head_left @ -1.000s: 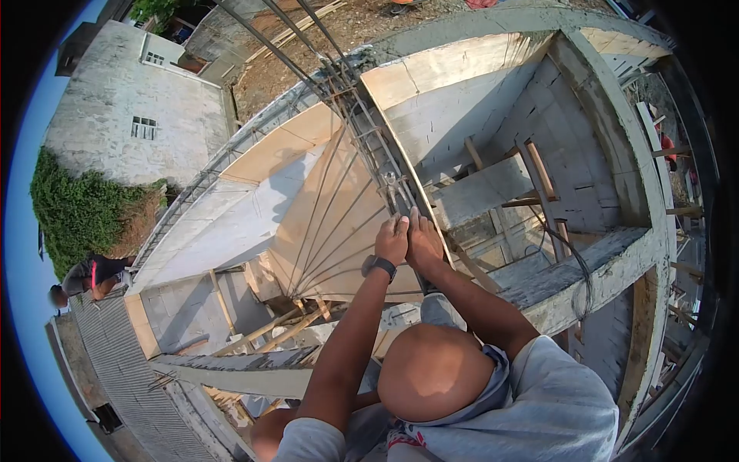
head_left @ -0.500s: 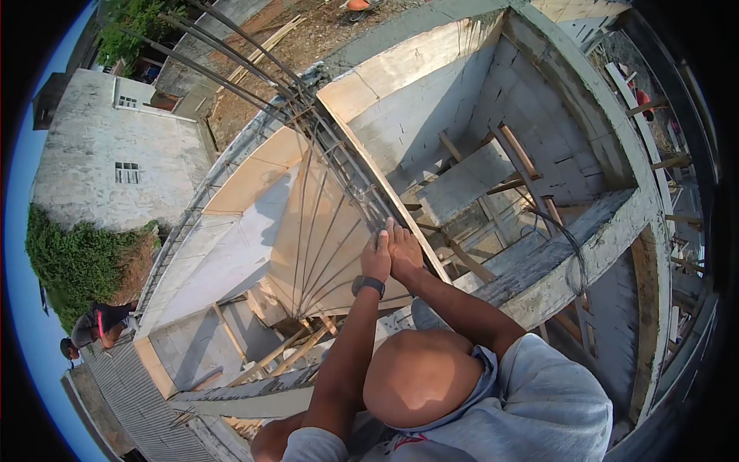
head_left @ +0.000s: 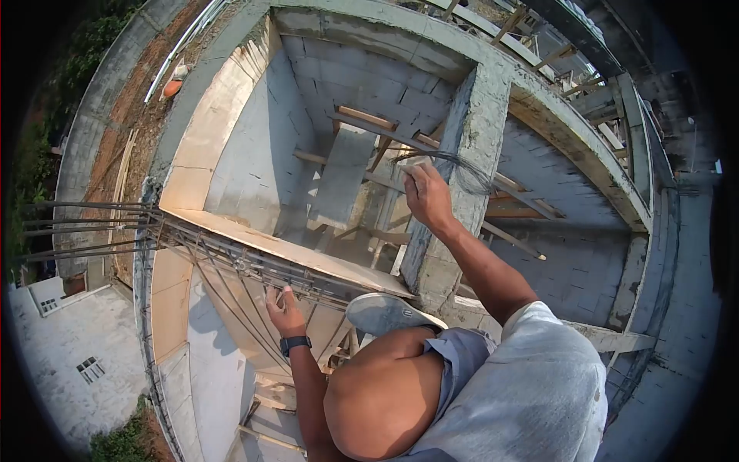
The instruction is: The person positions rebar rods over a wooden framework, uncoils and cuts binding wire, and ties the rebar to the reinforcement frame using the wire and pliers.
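My left hand [head_left: 285, 314], with a dark watch on its wrist, is beside the rebar cage [head_left: 246, 269]. Its fingers are apart and hold nothing I can see. My right hand [head_left: 429, 199] is raised over the opening beside the concrete beam [head_left: 479, 115], fingers curled together. Something small and pale shows at its fingertips; its kind is unclear. Close by, a bundle of thin dark wire [head_left: 473, 173] lies across the beam, its end passing near those fingers. Whether they touch the wire I cannot tell. A plywood form board [head_left: 285, 250] runs along the cage.
Below the beam is a deep block-walled opening with timber props and a grey panel [head_left: 342, 177]. My shoe [head_left: 389, 312] rests near the beam's end. Long rebar ends [head_left: 85, 223] stick out at the left. An orange helmet [head_left: 172, 88] shows at upper left.
My view has turned toward the right. My hands, together at the rebar cage before, are now apart; the right has moved out to the beam and wire bundle, the left stays near the cage.
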Demonstrator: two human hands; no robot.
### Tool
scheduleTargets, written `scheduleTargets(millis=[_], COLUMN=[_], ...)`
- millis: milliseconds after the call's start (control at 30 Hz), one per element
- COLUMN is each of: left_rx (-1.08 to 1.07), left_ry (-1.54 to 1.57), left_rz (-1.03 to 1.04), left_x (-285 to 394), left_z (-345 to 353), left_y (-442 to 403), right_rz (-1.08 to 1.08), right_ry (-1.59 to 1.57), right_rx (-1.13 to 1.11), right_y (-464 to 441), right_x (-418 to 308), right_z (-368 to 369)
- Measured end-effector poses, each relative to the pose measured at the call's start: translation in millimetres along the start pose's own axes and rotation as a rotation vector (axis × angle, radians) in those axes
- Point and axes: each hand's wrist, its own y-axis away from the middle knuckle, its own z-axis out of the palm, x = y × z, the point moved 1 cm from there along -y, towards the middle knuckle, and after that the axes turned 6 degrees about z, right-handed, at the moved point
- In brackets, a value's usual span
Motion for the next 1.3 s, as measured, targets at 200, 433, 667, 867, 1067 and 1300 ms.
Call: scheduleTargets(millis=[200, 433, 667, 867, 1067, 1300], left_rx=[0.037, 0.004, -0.032, -0.06, -0.06, -0.085], left_ry=[-0.055, -0.067, -0.083, -0.037, -0.047, -0.013], left_rz=[0.149, 0.206, 0.131, 0.12, 0.107, 0.094], left_x=[26, 24, 35, 30, 37, 37], left_z=[18, 20, 20, 22, 24, 25], left_y=[-1, -7, -3, -6, -3, -5], right_rz=[0.188, 0.369, 0.355, 0.322, 0.374, 0.286], right_ry=[0.588, 0.359, 0.339, 0.26, 0.096, 0.186], right_rx=[-0.071, -0.27, -0.23, -0.223, -0.25, -0.188], right_y=[-35, -36, -39, -38, -38, -31], right_x=[141, 156, 162, 164, 163, 151], right_z=[-82, -113, -115, -114, -119, -122])
